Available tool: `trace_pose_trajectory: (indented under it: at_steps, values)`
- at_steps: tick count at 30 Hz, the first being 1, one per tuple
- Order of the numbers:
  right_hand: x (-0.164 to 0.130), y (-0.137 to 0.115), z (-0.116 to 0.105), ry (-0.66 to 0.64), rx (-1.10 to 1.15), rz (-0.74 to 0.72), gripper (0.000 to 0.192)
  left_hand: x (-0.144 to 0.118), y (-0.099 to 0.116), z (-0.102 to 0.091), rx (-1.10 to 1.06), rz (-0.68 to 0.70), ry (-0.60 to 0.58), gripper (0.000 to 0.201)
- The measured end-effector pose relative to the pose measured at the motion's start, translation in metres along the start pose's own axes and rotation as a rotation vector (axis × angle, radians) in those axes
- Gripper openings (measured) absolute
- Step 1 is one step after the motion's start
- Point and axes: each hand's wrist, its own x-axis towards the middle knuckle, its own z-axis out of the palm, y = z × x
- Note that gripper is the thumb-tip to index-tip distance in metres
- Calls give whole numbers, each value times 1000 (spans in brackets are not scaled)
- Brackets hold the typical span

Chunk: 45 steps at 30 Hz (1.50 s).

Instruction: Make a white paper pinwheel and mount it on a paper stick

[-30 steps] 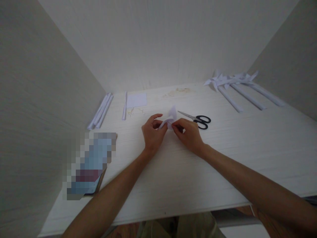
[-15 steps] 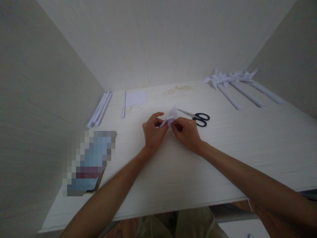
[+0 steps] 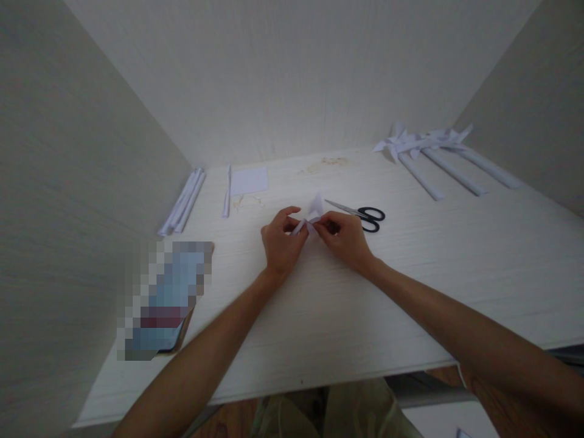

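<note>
Between my hands is a small folded white paper pinwheel, its blades standing up above my fingertips. My left hand pinches it from the left, thumb and fingers closed on the paper. From the right, my right hand grips the paper with its thumb and fingertips. The centre of the pinwheel is partly hidden by my fingers. Black-handled scissors lie just behind my right hand, blades pointing left and one handle loop partly covered.
Paper pinwheels on sticks lie at the back right. Rolled paper tubes, a thin paper roll, a square paper sheet and thin strings are at the left. A blurred phone lies front left. Walls enclose the white table.
My right hand has shifted slightly up and left against the paper, with the paper blades turned a little. My left hand stays almost still.
</note>
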Motion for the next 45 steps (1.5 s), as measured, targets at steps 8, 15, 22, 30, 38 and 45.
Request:
trace_pose_trajectory:
  at_steps: [8, 15, 22, 30, 38, 45]
  values:
    - [0, 3, 4, -91, 410, 256, 15, -1, -2, 0, 16, 15, 2, 28]
    - [-4, 0, 5, 8, 318, 172, 12, -2, 0, 0, -8, 39, 29, 28]
    - [-4, -2, 7, -112, 629, 299, 23, -4, 2, -2, -18, 80, 41, 29]
    - [-3, 5, 8, 69, 539, 250, 32, -5, 2, -2, -11, 78, 41, 30]
    - [-1, -1, 5, 0, 626, 284, 24, -4, 3, -1, -6, 57, 28, 29]
    - [-5, 1, 7, 15, 521, 258, 29, -2, 2, 0, -51, 6, 48, 27]
